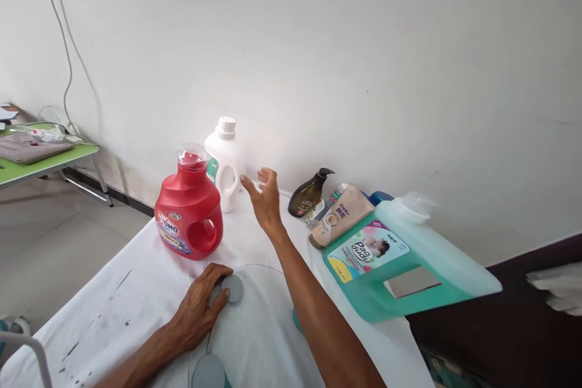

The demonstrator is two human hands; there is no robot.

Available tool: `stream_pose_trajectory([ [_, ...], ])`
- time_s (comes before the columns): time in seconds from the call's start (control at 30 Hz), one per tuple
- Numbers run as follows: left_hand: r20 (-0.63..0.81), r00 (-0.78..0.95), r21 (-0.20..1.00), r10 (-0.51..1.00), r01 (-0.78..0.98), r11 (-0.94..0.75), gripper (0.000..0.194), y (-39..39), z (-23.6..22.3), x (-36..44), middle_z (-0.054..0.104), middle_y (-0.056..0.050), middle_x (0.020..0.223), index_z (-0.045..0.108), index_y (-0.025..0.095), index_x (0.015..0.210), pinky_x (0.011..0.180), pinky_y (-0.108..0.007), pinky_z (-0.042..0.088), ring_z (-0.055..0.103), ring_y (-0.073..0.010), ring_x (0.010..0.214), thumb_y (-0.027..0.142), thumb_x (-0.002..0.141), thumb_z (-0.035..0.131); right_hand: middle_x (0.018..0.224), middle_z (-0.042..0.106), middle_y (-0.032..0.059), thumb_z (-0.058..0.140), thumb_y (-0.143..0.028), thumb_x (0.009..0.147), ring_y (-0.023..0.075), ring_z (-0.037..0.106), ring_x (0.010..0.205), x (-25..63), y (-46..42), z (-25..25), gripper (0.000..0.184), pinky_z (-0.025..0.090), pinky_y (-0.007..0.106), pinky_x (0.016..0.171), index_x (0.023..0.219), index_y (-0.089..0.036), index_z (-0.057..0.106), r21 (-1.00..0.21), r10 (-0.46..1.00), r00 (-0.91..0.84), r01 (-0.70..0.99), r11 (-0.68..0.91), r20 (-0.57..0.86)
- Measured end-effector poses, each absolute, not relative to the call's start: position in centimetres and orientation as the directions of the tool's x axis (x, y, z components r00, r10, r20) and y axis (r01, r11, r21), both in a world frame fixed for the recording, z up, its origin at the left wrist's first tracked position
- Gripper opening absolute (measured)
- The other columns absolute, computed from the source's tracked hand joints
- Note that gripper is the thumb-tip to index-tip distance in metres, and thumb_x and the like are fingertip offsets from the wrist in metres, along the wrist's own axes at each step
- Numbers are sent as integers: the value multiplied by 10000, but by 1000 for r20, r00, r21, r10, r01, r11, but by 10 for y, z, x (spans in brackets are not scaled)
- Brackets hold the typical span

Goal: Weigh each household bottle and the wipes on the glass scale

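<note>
My left hand [197, 309] is closed at the rim of a clear round panel [259, 321], thumb and fingers around one of its flat grey pads [233, 288]. Through the panel the white cloth shows; another grey pad [208, 372] lies at the lower edge of view. My right hand [264, 197] is raised over the table, fingers apart and holding nothing. Just left of it stands a white handled bottle [227, 145] with a white cap. In front of that is a red OMO detergent bottle [186, 209], upright, with a clear cap on top.
Right of my right arm a dark pump bottle [307, 196], a beige tube [343, 216] and a large green-blue jug [364, 297] appear tilted in view. White cloth [118, 303] covers the table. A green folding table [50, 160] stands at far left, by the wall.
</note>
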State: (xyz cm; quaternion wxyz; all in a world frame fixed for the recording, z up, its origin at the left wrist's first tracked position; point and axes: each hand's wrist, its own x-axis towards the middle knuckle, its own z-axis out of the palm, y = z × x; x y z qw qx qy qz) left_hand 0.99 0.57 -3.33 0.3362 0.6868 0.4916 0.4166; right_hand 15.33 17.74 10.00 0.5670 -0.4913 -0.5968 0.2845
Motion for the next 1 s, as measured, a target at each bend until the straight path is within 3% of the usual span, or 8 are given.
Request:
stream_pose_trajectory([
  [0.07, 251, 165, 873, 954, 387, -297, 299, 6, -33, 10, 712, -102, 1200, 654, 272, 1273, 993, -456, 585, 698, -274, 1121, 359, 1015, 533, 1284, 678, 137, 838, -677, 685, 283, 633, 1183, 125, 210, 98, 735, 519, 391, 979, 1189, -202, 589, -940, 948, 98, 199, 278, 302],
  [0.17, 248, 173, 875, 953, 382, -297, 296, 6, -31, 11, 709, -107, 1198, 646, 266, 1273, 988, -440, 584, 698, -269, 1118, 330, 1011, 523, 1009, 739, 102, 831, -697, 679, 257, 675, 947, 101, 236, 92, 679, 532, 369, 855, 1072, -178, 636, -965, 965, 120, 151, 213, 232],
  [0.4, 239, 184, 893, 954, 344, -290, 318, 8, -38, 12, 673, -113, 1251, 612, 262, 1317, 1032, -432, 555, 669, -260, 1166, 291, 1017, 508, 700, 703, 41, 811, -683, 698, 214, 654, 746, 92, 234, 85, 614, 508, 313, 646, 967, -140, 711, -969, 955, 168, 56, 239, 245],
  [0.53, 253, 192, 894, 948, 328, -305, 326, 8, -39, 11, 670, -115, 1246, 611, 247, 1310, 1051, -424, 542, 663, -258, 1175, 250, 1001, 509, 580, 598, -26, 864, -625, 665, 146, 529, 543, 107, 217, 86, 513, 409, 287, 481, 818, -171, 683, -960, 918, 296, -19, 281, 263],
  [0.63, 242, 210, 893, 947, 333, -302, 326, 8, -34, 10, 673, -113, 1221, 616, 222, 1289, 1030, -423, 549, 667, -254, 1140, 223, 981, 509, 486, 483, -72, 942, -540, 587, 96, 380, 432, 135, 194, 91, 488, 306, 280, 385, 625, -223, 573, -942, 863, 401, -1, 336, 308],
  [0.8, 239, 237, 885, 941, 347, -312, 329, 10, -30, 6, 665, -123, 1231, 609, 193, 1283, 1025, -439, 547, 664, -256, 1123, 216, 973, 502, 425, 417, -89, 967, -450, 555, 85, 326, 365, 195, 126, 117, 505, 260, 283, 337, 527, -248, 505, -873, 781, 444, 7, 487, 439],
  [1.0, 256, 254, 850, 933, 400, -342, 323, 14, -36, 4, 663, -113, 1211, 613, 183, 1276, 995, -442, 552, 659, -247, 1090, 220, 977, 499, 401, 299, -84, 945, -374, 633, 60, 290, 360, 236, 24, 137, 620, 244, 266, 366, 412, -234, 383, -912, 827, 423, 0, 409, 371],
])
